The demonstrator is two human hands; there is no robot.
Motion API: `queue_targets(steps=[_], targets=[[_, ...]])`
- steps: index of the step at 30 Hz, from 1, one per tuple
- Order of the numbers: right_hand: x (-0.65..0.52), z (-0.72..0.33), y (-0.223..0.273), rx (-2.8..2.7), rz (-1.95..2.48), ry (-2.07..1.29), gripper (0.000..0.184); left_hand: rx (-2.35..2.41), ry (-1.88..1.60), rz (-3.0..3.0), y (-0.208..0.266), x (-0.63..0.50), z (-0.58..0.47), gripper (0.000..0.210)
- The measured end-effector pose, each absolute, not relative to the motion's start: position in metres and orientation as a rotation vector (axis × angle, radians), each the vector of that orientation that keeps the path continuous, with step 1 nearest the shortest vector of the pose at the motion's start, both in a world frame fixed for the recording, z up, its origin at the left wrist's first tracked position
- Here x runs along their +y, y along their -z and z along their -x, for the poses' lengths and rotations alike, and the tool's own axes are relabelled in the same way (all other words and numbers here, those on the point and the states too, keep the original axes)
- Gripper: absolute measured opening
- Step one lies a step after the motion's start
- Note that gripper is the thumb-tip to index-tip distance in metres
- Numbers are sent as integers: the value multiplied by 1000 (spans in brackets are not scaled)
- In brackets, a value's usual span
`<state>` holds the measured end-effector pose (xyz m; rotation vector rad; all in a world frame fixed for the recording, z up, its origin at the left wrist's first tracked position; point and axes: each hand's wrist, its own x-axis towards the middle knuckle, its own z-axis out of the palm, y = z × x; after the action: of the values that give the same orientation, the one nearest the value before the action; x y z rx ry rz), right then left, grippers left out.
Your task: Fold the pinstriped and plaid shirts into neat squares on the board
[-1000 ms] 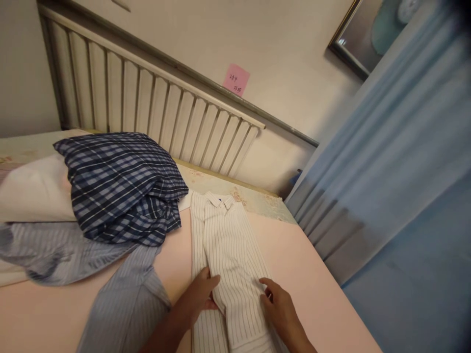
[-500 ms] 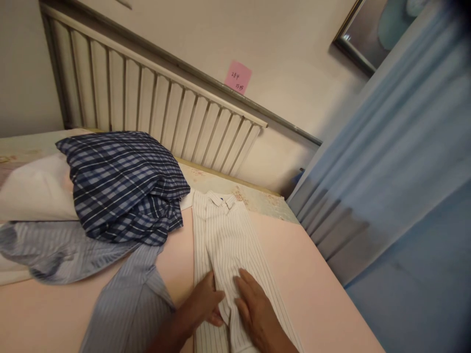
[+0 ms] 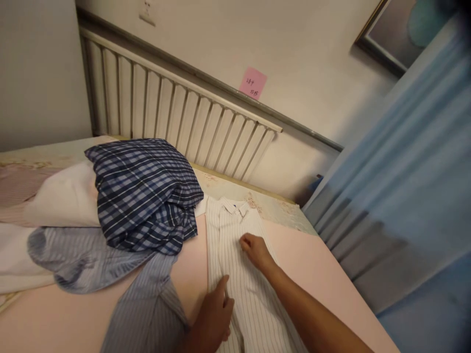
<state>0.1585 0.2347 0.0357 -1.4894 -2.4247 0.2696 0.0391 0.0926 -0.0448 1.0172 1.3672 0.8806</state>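
A white shirt with thin dark stripes (image 3: 235,255) lies flat with its collar toward the wall. Over the lower left part of its front is my left hand (image 3: 217,314), index finger and thumb apart, touching or just above the cloth. Higher up, at the chest below the collar, my right hand (image 3: 255,250) has its fingers curled closed against the shirt. Whatever may be between those fingers is hidden from view.
A dark blue plaid garment (image 3: 147,191) is heaped on the left, on blue striped clothing (image 3: 143,304) and beside a white cloth (image 3: 66,196). Behind the pink-covered surface (image 3: 312,264) stands a radiator (image 3: 176,108). A blue curtain (image 3: 397,181) hangs at right.
My right hand has moved up the shirt toward the collar and its fingers have curled closed. The left hand stays low on the shirt front. The whole view has shifted somewhat.
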Motion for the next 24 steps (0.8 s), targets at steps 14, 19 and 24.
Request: queue_targets(steps=[14, 19, 24], targets=[[390, -45, -23, -2949, 1611, -119, 23, 1341, -802, -998, 51, 97, -36, 48], [401, -44, -21, -2942, 1628, -35, 31, 1300, -831, -970, 51, 97, -34, 48], [392, -65, -19, -2753, 1588, 8, 27, 1285, -788, -924, 54, 96, -39, 52]])
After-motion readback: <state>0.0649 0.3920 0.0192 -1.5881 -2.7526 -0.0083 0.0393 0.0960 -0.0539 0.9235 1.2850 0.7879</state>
